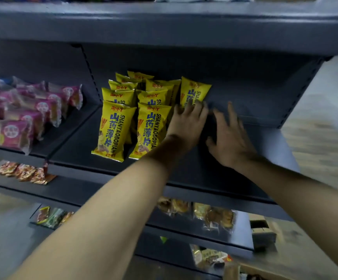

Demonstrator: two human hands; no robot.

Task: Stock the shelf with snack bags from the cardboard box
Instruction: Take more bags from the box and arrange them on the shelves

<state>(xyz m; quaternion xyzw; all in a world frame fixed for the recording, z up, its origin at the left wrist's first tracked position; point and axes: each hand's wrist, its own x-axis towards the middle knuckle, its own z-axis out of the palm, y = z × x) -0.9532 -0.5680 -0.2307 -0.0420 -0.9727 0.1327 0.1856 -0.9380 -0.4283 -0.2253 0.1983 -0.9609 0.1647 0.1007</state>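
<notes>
Stocking looks partly done: yellow snack bags [115, 128] stand in two rows at the centre of the middle shelf [245, 150], with one further bag [194, 91] upright just right of them, starting a third row. Left hand [186, 122] lies with fingers spread against the foot of that bag, touching it rather than clasping it; right hand [226, 138] hovers open beside it over bare shelf, holding nothing. Right half of this shelf bay is bare, so my judgement is that a good many bags are left to place. Cardboard box [265, 273] shows only as a corner at the lower right of the frame; how much it holds cannot be told. Room is free to the right as far as the slanted bracket [297, 91] at the bay's end; the shelf above [164, 29] overhangs the upright bags, and pink packets [22, 118] fill the neighbouring bay at the left of the frame
</notes>
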